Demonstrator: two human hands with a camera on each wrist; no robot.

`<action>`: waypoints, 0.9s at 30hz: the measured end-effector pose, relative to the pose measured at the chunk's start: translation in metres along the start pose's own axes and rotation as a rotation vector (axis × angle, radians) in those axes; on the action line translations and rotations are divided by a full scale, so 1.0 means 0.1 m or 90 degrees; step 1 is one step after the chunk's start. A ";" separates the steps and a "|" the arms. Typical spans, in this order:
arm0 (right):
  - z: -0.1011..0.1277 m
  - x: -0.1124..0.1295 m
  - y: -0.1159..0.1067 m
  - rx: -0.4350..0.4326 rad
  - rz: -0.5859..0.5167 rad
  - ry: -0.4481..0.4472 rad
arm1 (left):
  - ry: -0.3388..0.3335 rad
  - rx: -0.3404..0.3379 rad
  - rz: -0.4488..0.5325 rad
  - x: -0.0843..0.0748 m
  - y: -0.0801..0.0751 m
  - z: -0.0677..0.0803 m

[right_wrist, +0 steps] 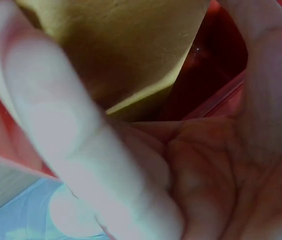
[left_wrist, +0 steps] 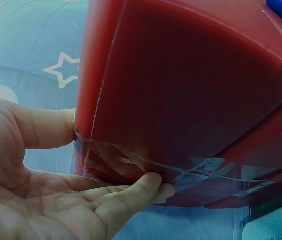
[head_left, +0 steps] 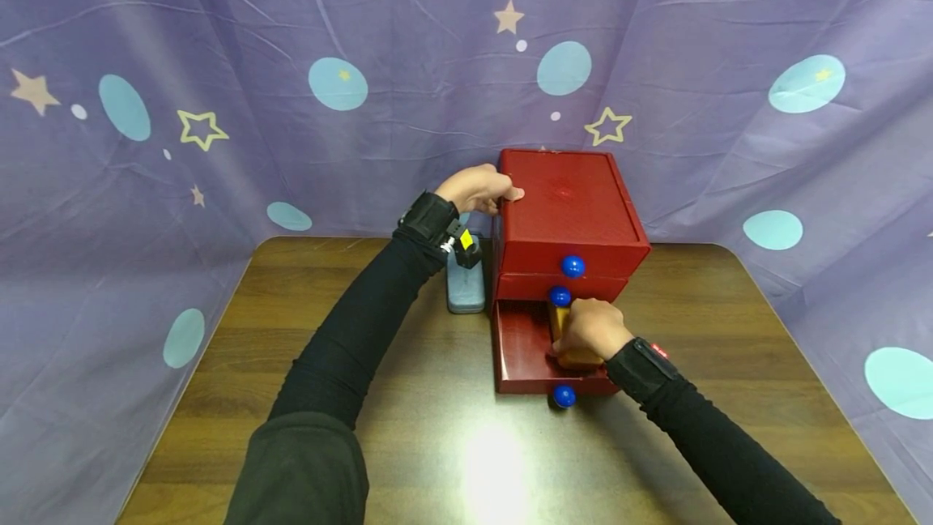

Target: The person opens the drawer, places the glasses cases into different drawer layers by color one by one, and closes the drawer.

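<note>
A red chest of drawers [head_left: 568,217] with blue knobs [head_left: 572,266] stands at the back of the wooden table [head_left: 408,395]. My left hand [head_left: 477,189] grips its upper left edge, thumb on the top. In the left wrist view the left hand [left_wrist: 81,195] clasps a corner of the chest [left_wrist: 190,90] between thumb and fingers. The bottom drawer [head_left: 521,347] is pulled out. My right hand [head_left: 590,330] is inside it, curled round a tan wooden block [head_left: 560,321]. In the right wrist view the block [right_wrist: 131,50] fills the top, held by the right hand [right_wrist: 180,165].
A grey-blue flat object [head_left: 466,290] lies on the table just left of the chest. A purple cloth with stars and circles [head_left: 335,83] hangs behind and at both sides. The middle knob [head_left: 560,296] and the open drawer's knob [head_left: 564,396] face me.
</note>
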State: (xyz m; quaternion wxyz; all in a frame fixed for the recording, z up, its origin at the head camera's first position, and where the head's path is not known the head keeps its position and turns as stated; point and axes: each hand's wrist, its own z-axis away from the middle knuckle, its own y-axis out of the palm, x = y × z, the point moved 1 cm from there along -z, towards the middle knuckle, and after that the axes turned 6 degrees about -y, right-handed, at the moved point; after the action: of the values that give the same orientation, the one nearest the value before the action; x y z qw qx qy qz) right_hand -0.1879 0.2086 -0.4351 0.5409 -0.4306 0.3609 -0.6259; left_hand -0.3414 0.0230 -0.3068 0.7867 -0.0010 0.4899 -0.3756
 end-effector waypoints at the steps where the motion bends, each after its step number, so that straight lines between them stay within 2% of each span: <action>1: 0.00 0.00 0.00 0.000 -0.002 0.000 | 0.000 0.002 -0.002 0.00 0.00 0.00; 17: -0.03 -0.01 0.04 -0.017 0.003 -0.007 | -0.001 0.006 0.001 0.00 0.02 0.00; 27: -0.04 0.01 0.01 -0.007 0.012 0.003 | -0.005 0.007 0.002 -0.01 0.00 0.02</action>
State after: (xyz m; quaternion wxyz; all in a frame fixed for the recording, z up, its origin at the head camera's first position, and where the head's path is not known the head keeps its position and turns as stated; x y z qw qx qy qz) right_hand -0.1912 0.2071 -0.4378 0.5434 -0.4288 0.3699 -0.6197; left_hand -0.3403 0.0227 -0.3052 0.7893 0.0023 0.4847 -0.3769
